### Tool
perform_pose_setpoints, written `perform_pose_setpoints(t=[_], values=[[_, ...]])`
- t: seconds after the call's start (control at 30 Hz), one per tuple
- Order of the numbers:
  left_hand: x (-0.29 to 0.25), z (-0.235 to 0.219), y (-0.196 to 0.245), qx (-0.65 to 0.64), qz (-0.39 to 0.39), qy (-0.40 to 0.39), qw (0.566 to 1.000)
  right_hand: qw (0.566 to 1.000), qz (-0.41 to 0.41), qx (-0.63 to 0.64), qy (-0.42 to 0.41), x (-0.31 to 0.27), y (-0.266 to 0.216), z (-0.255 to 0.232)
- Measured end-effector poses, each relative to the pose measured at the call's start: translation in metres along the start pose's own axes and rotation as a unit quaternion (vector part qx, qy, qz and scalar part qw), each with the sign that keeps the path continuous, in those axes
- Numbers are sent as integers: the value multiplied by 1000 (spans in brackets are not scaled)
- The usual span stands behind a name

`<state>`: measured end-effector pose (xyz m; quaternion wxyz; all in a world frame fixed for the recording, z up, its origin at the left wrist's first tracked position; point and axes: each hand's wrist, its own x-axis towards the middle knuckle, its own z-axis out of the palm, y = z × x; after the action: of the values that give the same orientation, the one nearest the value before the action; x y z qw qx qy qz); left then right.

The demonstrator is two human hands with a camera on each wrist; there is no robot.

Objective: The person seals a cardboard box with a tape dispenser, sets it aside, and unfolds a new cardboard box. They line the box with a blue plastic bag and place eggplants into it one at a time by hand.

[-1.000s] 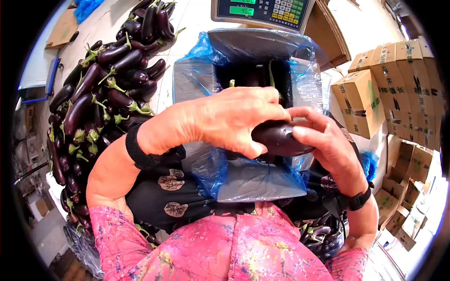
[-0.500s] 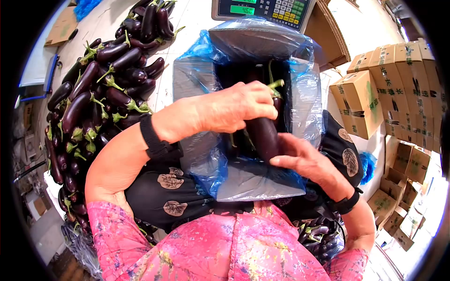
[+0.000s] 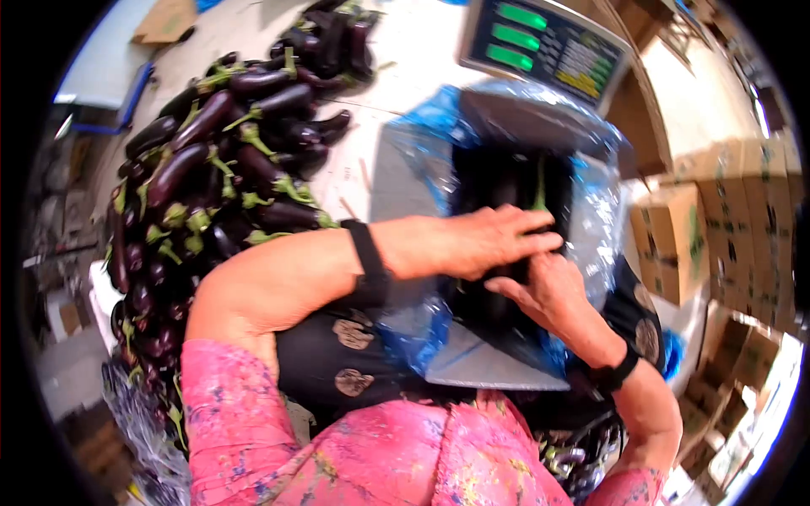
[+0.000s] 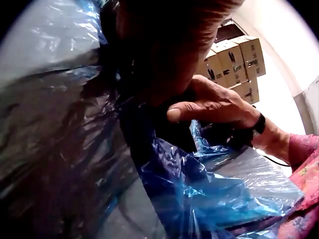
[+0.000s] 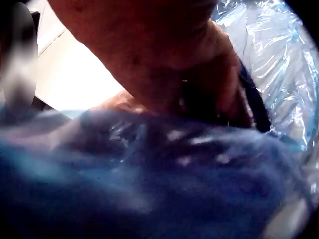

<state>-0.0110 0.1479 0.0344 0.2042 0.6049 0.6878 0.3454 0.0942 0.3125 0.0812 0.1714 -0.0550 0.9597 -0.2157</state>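
An open carton [image 3: 498, 363] lined with blue plastic film [image 3: 426, 333] stands between the person's legs. Dark purple eggplants [image 3: 499, 310] lie in its shadowed inside, and one green stem [image 3: 540, 181] shows near the far right. Over the opening, the left hand [image 3: 494, 242] reaches across with its fingers stretched to the right. The right hand [image 3: 553, 291] comes in from the right side, close below the left fingertips, its thumb pointing left over the eggplants. In the left wrist view that thumb [image 4: 182, 112] is straight; the right fingertips are hidden.
A large heap of eggplants [image 3: 202, 160] covers the floor at the left. Beyond the carton stands a scale with green displays [image 3: 540, 46]. Printed boxes [image 3: 734, 219] are stacked at the right. More eggplants [image 3: 569, 460] lie by the person's right side.
The eggplant held in both hands above the carton has been turned lengthwise and lowered inside. Both hands are now lower, close together over the opening. The head view has shifted, moving the scene rightward.
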Motion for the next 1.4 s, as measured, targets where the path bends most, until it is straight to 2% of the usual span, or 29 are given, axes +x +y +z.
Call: perform_pose_setpoints(t=[0.07,0.13,0.17,0.2,0.27,0.33,0.37,0.4,0.47,0.53,0.57,0.63,0.67,0.73,0.8,0.83,0.87,0.93,0.97,1.0,1.07,1.1,1.17,1.2,1.23,1.27,1.3,1.33,1.4], values=[[-7,-18,11,23,-35,-38,998,996,26,70,-56,8,6,3],[-15,-49,15,-77,-57,-89,991,986,85,130,-53,4,4,2],[-17,-68,18,-83,-90,-106,987,989,78,118,-45,2,6,2],[-31,-82,9,-58,-43,-53,996,984,86,148,-44,2,4,-2],[-64,-118,4,-188,-167,4,968,976,144,147,-77,4,-8,-17],[-112,-133,-17,-218,-294,106,925,982,136,113,-63,2,-4,-14],[-137,-129,-36,-152,-343,156,914,983,128,126,-47,2,-4,-14],[-164,-119,-59,-85,-388,205,895,971,122,203,-27,2,-4,-14],[-213,-97,-109,125,-440,240,856,975,149,150,-63,4,-2,-15],[-241,-102,-143,203,-463,283,815,980,160,72,-94,10,-9,-16],[-254,-107,-166,263,-432,329,798,980,154,88,-90,12,-12,-16],[-269,-125,-192,364,-437,361,739,979,145,118,-79,14,-15,-16],[-275,-138,-203,348,-522,310,714,979,142,131,-71,14,-15,-16],[-286,-154,-227,399,-560,293,664,974,145,162,-64,16,-17,-16],[-294,-167,-238,354,-646,225,639,965,158,198,-67,19,-20,-17],[-293,-163,-250,385,-626,222,641,961,204,144,-120,22,-19,-22],[-303,-168,-255,329,-704,146,612,967,174,156,-97,23,-16,-18],[-304,-162,-259,414,-669,135,602,975,117,182,-51,22,-17,-9],[-304,-159,-261,423,-666,132,600,955,179,220,-92,22,-19,-12],[-307,-155,-259,436,-652,147,603,951,170,242,-87,25,-24,-17],[-303,-158,-245,354,-677,179,620,950,145,267,-66,22,-13,-6],[-309,-160,-241,328,-663,182,648,946,156,276,-70,23,-11,-6],[-327,-158,-234,264,-556,281,736,943,198,248,-99,25,-12,-13],[-320,-160,-213,149,-505,324,786,944,219,213,-123,25,-10,-16],[-307,-162,-188,59,-457,351,815,951,198,214,-100,22,-8,-15],[-279,-169,-147,54,-448,341,825,958,171,215,-77,21,-5,-13],[-255,-172,-109,10,-451,347,822,951,187,231,-86,23,-6,-19],[-235,-172,-81,-63,-395,361,842,953,164,246,-65,21,-2,-23],[-186,-173,-21,-65,-366,294,881,960,178,191,-98,26,-4,-43]])
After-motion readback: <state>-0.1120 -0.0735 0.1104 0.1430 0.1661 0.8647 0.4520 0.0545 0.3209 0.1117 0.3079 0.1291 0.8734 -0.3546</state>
